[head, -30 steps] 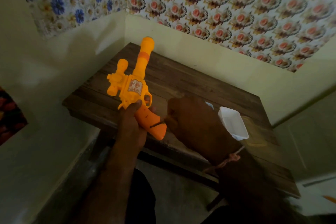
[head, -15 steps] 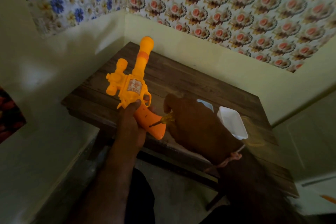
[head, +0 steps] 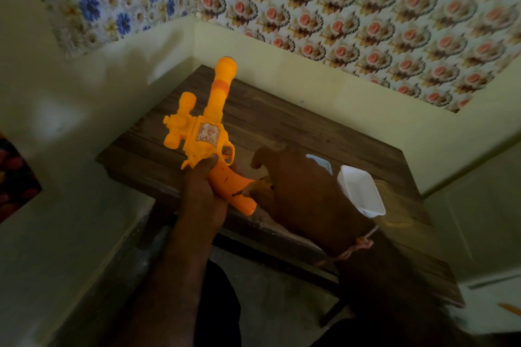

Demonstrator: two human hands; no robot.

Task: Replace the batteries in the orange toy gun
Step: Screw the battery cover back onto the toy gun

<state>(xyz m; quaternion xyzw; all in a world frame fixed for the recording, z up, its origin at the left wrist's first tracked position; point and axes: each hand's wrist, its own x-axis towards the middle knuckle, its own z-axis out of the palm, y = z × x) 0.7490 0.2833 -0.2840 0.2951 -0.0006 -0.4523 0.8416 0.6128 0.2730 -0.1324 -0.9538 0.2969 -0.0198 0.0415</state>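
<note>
Nearest, the left hand (head: 203, 194) grips the orange toy gun (head: 207, 136) around its handle, holding it above the near edge of the table (head: 282, 127), barrel pointing away. The right hand (head: 298, 191) curls around a small screwdriver (head: 255, 187), its tip at the handle's side. The step looks like loosening the battery-cover screw; next calls for steady turning without slipping. Farther back, a white tray (head: 363, 194) sits on the table. The screw and batteries are too dim to make out.
</note>
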